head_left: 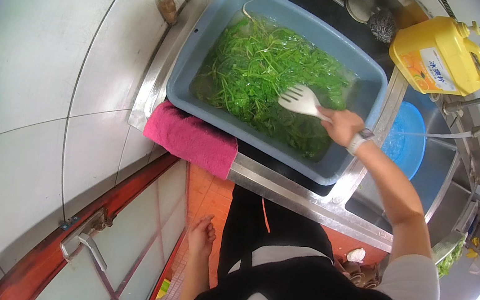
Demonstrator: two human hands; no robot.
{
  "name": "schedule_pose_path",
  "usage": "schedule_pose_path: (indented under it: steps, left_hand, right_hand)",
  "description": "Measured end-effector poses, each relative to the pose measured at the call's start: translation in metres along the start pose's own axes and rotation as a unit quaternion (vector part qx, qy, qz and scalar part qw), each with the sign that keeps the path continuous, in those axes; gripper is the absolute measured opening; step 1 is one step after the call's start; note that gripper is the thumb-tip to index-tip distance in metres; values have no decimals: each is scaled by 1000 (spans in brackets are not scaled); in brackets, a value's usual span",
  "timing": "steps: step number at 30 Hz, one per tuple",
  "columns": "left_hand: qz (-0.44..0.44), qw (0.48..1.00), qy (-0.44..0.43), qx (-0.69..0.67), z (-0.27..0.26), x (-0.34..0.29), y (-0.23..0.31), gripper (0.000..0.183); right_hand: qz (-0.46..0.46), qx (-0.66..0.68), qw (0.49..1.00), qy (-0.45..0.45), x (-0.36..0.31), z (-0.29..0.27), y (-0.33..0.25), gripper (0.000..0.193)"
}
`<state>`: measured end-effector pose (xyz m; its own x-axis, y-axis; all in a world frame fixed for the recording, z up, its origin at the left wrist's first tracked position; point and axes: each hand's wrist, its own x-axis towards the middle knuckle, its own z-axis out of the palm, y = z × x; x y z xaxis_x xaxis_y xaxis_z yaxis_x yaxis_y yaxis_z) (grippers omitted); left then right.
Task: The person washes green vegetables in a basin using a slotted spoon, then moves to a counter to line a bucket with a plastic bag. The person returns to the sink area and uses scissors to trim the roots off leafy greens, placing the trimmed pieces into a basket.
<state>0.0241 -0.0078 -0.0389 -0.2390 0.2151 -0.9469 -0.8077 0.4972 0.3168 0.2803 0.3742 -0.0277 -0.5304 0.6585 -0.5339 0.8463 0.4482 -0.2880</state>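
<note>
Steel sink unit (361, 219): shiny metal
Left side: large grey-blue tub (186, 72)
Front edge (278, 187): pink towel (191, 142), draped
Right bowl (370, 199): blue basin (420, 144)
Back: yellow jug (416, 49)

A white slotted spatula (301, 101) slants over the leafy greens (260, 59), its slotted end pointing left. The bright green, long-stemmed greens lie wet, tangled and partly submerged in a gray-blue, rounded rectangular tub (189, 66), filling most of it.

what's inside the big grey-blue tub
The grey-blue tub holds leafy greens in water. The right hand holds a white slotted spatula over part of them. The greens cover most of the tub's bottom, so whatever lies beneath them can't be seen.
</note>
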Motion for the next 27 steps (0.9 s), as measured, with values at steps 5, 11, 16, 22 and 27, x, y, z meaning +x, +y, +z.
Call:
schedule_pose_path:
  steps: [5, 11, 16, 22, 27]
  left_hand:
    - [26, 1000, -13, -7, 11, 2, 6, 11]
    - [21, 1000, -5, -22, 8, -4, 5, 10]
    - [42, 998, 18, -53, -3, -6, 9, 10]
    - [31, 999, 10, -43, -8, -6, 4, 12]
    - [26, 998, -12, -47, -2, -4, 1, 12]
  right_hand:
    - [33, 5, 991, 132, 44, 14, -36, 42]
    - [123, -104, 987, 11, 20, 10, -11, 44]
    - [80, -49, 995, -33, 12, 9, -19, 42]
    - [9, -49, 998, 33, 1, -74, -10, 36]
    - [93, 89, 986, 102, 76, -47, -65, 36]
